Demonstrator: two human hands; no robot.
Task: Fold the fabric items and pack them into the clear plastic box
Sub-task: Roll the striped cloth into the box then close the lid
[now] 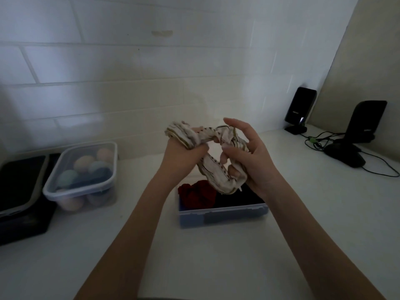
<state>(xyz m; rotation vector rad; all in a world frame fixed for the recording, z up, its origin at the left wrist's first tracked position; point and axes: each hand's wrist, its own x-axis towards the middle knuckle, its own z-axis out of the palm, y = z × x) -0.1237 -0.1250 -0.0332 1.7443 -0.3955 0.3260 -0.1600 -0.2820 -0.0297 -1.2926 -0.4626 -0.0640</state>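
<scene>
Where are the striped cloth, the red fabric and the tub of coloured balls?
striped cloth (213,167): head view, on the hanging twisted middle.
red fabric (195,192): head view, on its bunched top, inside the box.
tub of coloured balls (80,192): head view, on its front wall.

Bare forearms (138,213), no sleeves (no rings, watch).

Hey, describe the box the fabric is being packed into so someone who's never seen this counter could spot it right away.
On the white counter under the tiled wall, look to the middle, directly below the two hands holding a striped cloth. There sits the open clear plastic box with a red fabric and a dark fabric inside. The lidded container to the left holds pastel balls instead.
</scene>
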